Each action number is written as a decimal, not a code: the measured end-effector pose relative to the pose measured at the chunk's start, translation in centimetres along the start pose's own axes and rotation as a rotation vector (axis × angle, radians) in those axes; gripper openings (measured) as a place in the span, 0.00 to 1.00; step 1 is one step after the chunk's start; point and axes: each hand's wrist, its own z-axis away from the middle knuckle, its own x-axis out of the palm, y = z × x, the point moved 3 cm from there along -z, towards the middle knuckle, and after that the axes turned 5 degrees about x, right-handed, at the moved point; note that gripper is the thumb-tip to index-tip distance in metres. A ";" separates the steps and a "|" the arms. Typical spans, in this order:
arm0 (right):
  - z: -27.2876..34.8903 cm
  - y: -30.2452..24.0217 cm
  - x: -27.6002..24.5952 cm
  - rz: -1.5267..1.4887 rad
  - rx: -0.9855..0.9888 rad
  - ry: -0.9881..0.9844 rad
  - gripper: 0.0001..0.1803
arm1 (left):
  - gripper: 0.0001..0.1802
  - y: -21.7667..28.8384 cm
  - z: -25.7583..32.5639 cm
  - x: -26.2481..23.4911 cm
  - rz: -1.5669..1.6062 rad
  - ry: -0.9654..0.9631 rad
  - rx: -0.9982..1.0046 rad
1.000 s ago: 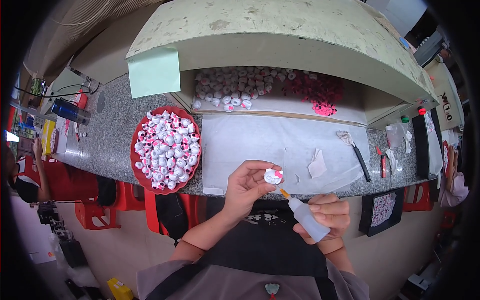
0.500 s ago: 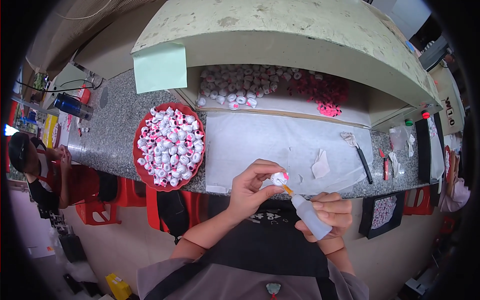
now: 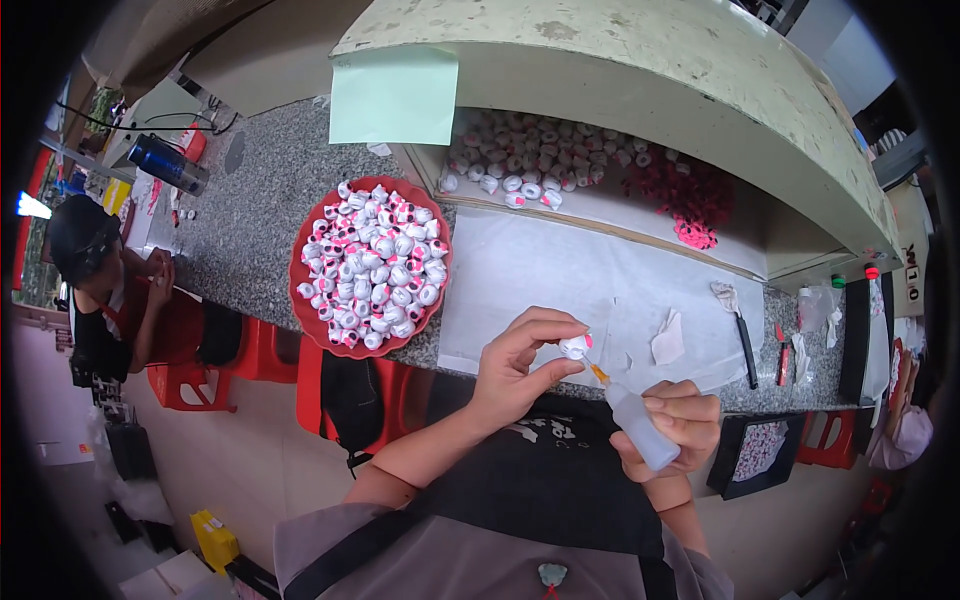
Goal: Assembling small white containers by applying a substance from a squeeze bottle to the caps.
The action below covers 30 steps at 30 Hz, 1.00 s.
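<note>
Between the thumb and fingers of my left hand (image 3: 512, 372) is a small round white piece (image 3: 574, 347) with a pink patch. My right hand (image 3: 688, 430) is wrapped round a translucent squeeze bottle (image 3: 640, 428) with a thin orange nozzle. The nozzle points up toward the white piece, with a small gap between them. Left of my hands, a red scalloped bowl (image 3: 302, 292) is heaped with many similar white pieces (image 3: 370, 260) bearing pink and black marks. Under and beyond my hands lies a white paper sheet (image 3: 530, 265) on the grey speckled counter (image 3: 262, 170).
Beneath a pale shelf (image 3: 640, 85) lie more white pieces (image 3: 530, 150) and a pile of small pink parts (image 3: 697, 232). To the right are a torn paper scrap (image 3: 667, 338), a dark-handled tool (image 3: 748, 352) and a red stick (image 3: 783, 364). Another person (image 3: 95, 260) sits far left.
The nozzle has come away from the white piece, leaving a gap. The whole view has shifted, so the bowl and shelf appear further right. Both hands keep their holds.
</note>
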 end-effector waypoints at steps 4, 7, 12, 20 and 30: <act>-0.1 0.4 0.5 0.000 0.034 0.005 0.22 | 0.18 0.2 0.0 -0.8 0.003 0.019 -0.008; -0.7 2.2 -0.5 -0.051 0.132 0.077 0.21 | 0.18 -0.2 0.1 -2.4 -0.023 0.098 0.028; -2.9 10.4 -1.5 -0.201 0.689 -0.024 0.15 | 0.18 -0.3 0.8 -5.7 -0.057 0.202 0.014; -8.5 22.3 0.1 0.968 0.410 -0.155 0.18 | 0.17 0.3 2.7 -6.4 -0.241 0.208 0.031; -7.6 25.7 0.4 1.051 0.434 -0.155 0.19 | 0.17 3.0 6.3 -12.9 -0.286 0.378 0.116</act>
